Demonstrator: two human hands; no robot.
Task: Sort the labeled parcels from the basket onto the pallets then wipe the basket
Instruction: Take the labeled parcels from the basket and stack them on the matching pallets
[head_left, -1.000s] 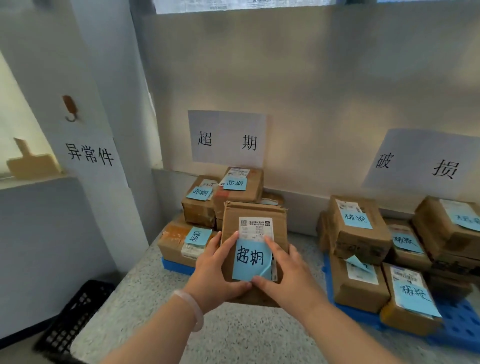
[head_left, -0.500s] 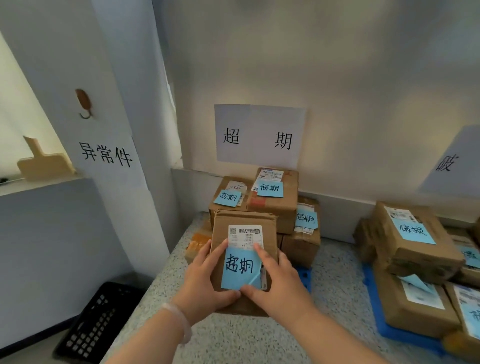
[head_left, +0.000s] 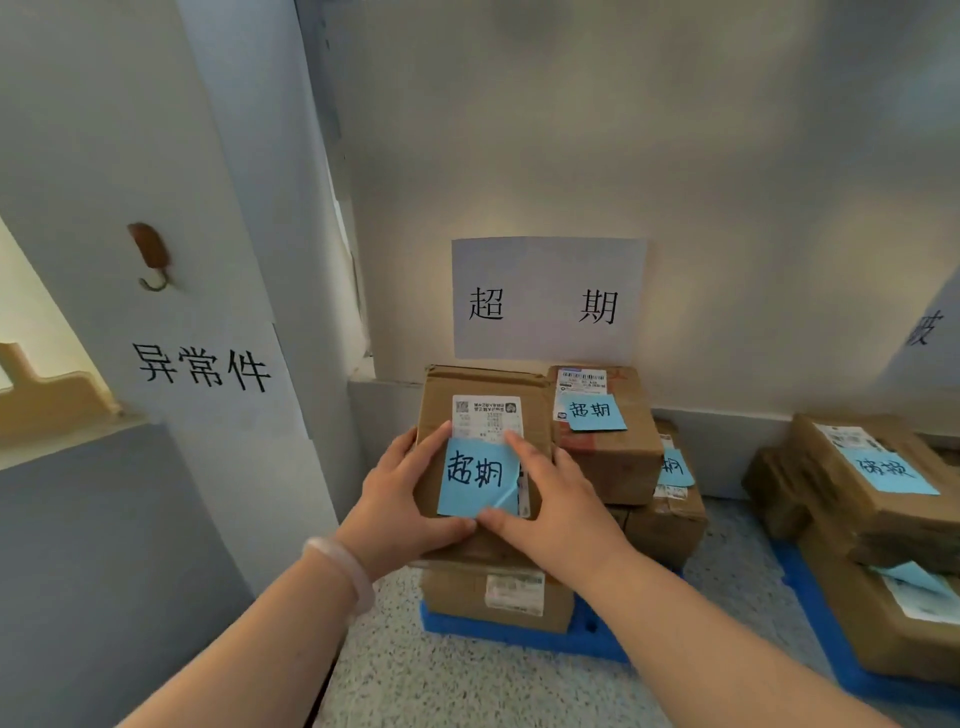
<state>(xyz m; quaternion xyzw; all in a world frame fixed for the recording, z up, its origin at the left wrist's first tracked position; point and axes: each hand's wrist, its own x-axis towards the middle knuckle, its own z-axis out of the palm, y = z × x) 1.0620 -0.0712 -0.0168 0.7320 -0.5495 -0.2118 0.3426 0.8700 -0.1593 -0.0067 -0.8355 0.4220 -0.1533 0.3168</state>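
Observation:
A brown cardboard parcel (head_left: 483, 400) with a white shipping label and a blue note reading 超期 lies on top of the stack on the left blue pallet (head_left: 519, 631). My left hand (head_left: 400, 504) grips its left edge, thumb along the bottom. My right hand (head_left: 550, 499) holds the right side, fingers on the top face by the blue note. Beside it sits another 超期 parcel (head_left: 602, 436), with more boxes below. A white wall sign (head_left: 548, 299) above reads 超期. The basket is out of view.
A second blue pallet (head_left: 810, 618) at the right carries several parcels (head_left: 862, 483) with blue notes. A pillar at the left bears a paper sign (head_left: 202, 369) and a brown hook (head_left: 153, 254). Speckled floor (head_left: 467, 680) lies in front of the pallets.
I have come closer and both hands carried the parcel forward and up onto the left stack. The view swung left; the black basket on the floor has left the frame.

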